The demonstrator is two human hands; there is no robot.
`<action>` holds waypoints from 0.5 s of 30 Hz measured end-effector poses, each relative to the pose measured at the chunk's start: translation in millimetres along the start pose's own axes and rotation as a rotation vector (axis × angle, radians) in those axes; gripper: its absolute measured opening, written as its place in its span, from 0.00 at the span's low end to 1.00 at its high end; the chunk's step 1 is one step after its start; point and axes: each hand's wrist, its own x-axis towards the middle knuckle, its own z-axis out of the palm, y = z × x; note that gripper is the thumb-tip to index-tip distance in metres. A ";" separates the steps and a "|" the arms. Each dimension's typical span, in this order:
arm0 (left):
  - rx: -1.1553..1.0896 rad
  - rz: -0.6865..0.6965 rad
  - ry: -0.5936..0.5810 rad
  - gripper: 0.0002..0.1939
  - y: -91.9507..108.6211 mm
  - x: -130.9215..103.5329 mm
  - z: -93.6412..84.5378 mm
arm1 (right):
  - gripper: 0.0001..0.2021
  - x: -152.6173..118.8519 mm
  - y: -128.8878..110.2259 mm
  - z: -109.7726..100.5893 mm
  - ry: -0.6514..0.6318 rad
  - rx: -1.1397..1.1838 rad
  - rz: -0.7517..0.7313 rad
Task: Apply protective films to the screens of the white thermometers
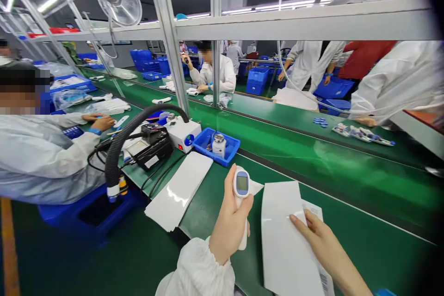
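Observation:
My left hand (229, 222) is wrapped round a white infrared thermometer (242, 184), its small grey screen in a blue surround facing me and its handle pointing down. On the right, my right hand (317, 236) pinches the edge of a white sheet (284, 236) between thumb and fingers. Behind that sheet, part of another sheet with printed barcodes (324, 282) shows. Left of the thermometer, a stack of glossy white sheets (180, 189) lies on the green table (374, 245).
A blue tray (227, 159) holds a white bottle with a metal cap (218, 144). Beside it stand a white box (182, 134), a black device (152, 150) and a bent black hose (120, 148). A co-worker's sleeve (69, 162) is at left. Metal posts (169, 41) rise behind.

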 end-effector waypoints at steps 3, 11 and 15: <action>-0.082 0.127 0.147 0.37 8.9 -5.7 -20.5 | 0.19 24.1 -39.0 48.5 -0.200 0.150 -0.077; -0.244 0.547 0.976 0.38 16.7 -49.3 -149.9 | 0.12 82.5 -101.5 181.3 -0.453 0.365 -0.132; -0.197 0.410 1.263 0.38 -19.9 -69.7 -215.9 | 0.09 93.7 -108.7 217.6 -0.466 0.379 -0.076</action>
